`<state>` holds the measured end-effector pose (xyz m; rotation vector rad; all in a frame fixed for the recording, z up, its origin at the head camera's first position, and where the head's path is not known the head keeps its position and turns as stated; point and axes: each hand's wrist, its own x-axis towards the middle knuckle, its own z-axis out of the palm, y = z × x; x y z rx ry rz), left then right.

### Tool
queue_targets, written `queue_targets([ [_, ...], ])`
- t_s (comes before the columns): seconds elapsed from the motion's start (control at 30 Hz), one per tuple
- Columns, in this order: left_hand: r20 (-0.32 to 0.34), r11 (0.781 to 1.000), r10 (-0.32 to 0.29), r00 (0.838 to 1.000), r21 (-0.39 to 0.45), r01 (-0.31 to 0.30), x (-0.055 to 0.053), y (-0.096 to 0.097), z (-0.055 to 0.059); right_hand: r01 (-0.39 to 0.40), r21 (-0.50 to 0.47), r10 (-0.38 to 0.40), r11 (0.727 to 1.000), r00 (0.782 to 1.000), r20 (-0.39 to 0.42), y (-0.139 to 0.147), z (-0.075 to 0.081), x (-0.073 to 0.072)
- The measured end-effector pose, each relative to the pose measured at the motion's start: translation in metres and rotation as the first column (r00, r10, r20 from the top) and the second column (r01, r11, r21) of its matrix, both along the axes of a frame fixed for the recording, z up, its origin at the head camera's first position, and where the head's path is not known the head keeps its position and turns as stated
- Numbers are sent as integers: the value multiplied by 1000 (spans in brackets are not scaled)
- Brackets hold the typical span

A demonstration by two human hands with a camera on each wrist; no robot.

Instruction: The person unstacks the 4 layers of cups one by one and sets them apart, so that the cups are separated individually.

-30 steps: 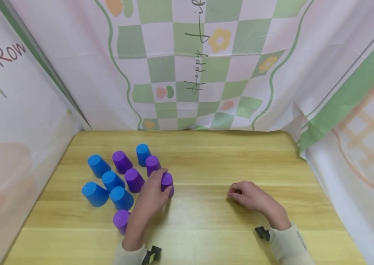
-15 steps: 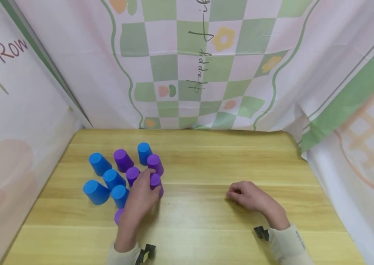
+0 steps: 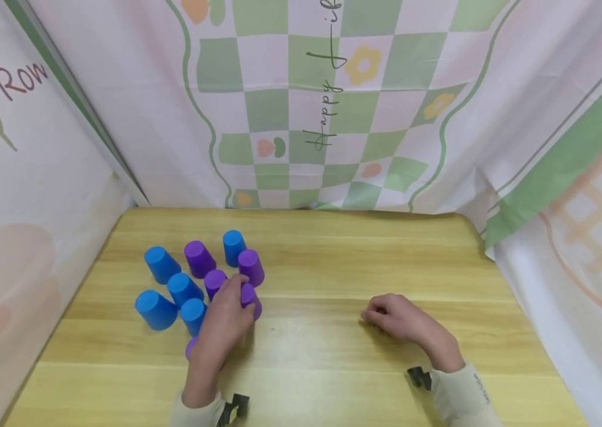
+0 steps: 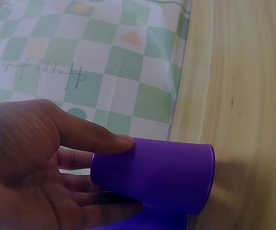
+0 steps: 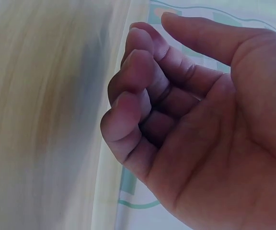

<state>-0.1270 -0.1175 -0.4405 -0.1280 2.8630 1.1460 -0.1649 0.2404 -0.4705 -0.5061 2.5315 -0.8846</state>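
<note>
My left hand (image 3: 223, 323) grips an upside-down purple cup (image 4: 162, 175), thumb on one side and fingers on the other. In the left wrist view its rim is at or near the tabletop; I cannot tell whether it touches. Beside it stand a purple cup (image 3: 251, 268) at the back and another purple cup (image 3: 215, 282) to the left. A blue cup (image 3: 193, 315) is partly behind the hand, and a purple cup (image 3: 190, 349) is mostly hidden by the wrist. Well to the right, my right hand (image 3: 400, 317) rests with loosely curled fingers, holding nothing.
More upturned cups stand at the left: a blue cup (image 3: 155, 310) nearest the left edge, a purple cup (image 3: 200, 259) and a blue cup (image 3: 234, 248) farther back. The wooden table (image 3: 333, 261) ends at a checkered curtain (image 3: 306, 112), with cloth on both sides.
My left hand has shifted left with the purple cup, closer to the other cups, then nearly stopped. The right hand has stayed almost in place.
</note>
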Motion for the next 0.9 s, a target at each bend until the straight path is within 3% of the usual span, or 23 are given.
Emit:
queue_targets([
  [0.4,-14,1000,-27,1000,-6,27,1,-2,-1,4,19,-3,1000,1000,-14,0,2,3],
  [0.57,30,1000,-13,999,0,13,1,-3,2,5,9,-5,1000,1000,-14,1,0,3],
  [0.67,44,1000,-10,999,2,10,2,-4,5,6,6,-6,1000,1000,-14,2,-1,3],
  [0.9,-17,998,-52,999,34,53,8,-10,23,22,35,-22,999,999,-26,4,2,2],
])
